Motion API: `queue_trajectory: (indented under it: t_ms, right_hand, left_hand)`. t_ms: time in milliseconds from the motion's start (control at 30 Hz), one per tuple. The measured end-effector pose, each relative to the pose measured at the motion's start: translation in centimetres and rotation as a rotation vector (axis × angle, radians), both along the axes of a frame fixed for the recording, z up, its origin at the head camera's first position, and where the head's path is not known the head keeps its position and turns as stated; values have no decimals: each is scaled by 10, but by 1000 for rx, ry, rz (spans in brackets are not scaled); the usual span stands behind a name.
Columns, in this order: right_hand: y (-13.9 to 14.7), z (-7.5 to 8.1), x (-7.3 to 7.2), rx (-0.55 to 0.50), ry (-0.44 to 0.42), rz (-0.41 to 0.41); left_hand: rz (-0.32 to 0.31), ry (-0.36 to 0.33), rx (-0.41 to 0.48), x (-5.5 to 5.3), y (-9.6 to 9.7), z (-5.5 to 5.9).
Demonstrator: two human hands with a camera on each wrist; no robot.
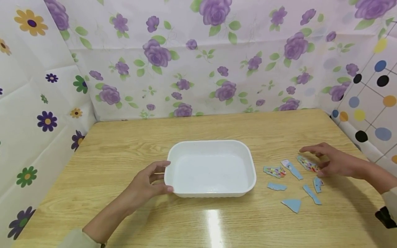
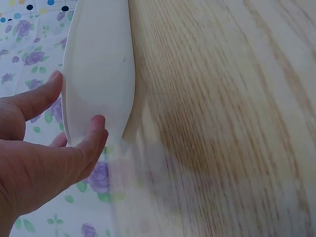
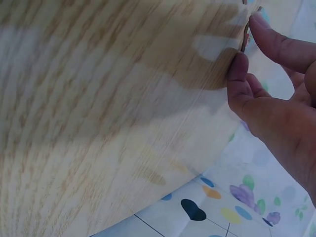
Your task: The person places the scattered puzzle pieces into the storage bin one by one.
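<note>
The left hand (image 1: 143, 186) is holding the left end of a white tray (image 1: 211, 194), its grip pinching the near corner between thumb and fingers. The tray is standing upright near the middle of the wooden tabletop (image 1: 133, 137), its long side running left to right. To the tray's right, 7 printed pieces are lying near 1 another. The right hand (image 1: 339, 164) is reaching over a colourful piece (image 1: 305, 162), the thumb touching or nearly touching its right end; that grip is spreading around the piece, and I cannot tell whether it is pinching it. Left of it, a long strip (image 1: 291, 168) is slanting beside a second colourful piece (image 1: 274, 171). Nearer the person, a short blue piece (image 1: 277, 186), a blue triangle (image 1: 293, 205), a narrow blue strip (image 1: 311, 194) and a small patterned piece (image 1: 317, 184) are lying apart. Behind the tabletop, a purple-flowered sheet (image 1: 198, 69) is hanging; a dotted sheet (image 1: 369, 103) is covering the right side.
</note>
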State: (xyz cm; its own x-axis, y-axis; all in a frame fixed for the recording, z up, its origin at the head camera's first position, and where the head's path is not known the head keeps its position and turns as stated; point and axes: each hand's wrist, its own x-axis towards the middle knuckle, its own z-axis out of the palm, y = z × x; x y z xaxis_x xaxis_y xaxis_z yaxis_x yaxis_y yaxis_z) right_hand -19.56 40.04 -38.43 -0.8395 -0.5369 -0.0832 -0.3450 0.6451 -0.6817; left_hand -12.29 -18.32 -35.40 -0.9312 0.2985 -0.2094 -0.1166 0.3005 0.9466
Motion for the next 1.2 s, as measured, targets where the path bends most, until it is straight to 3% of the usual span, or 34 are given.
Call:
queue_trajectory:
  t_ms: [233,700,1200]
  right_hand:
    - [2,-8,-5,21,10,-16]
    - [9,-20,-9,35,180,46]
    - [11,-20,-9,33,117,1]
  left_hand:
    - [0,-2,4,-1,-2,-2]
    - [0,1,8,-2,-2,-2]
    - [0,1,11,0,-2,0]
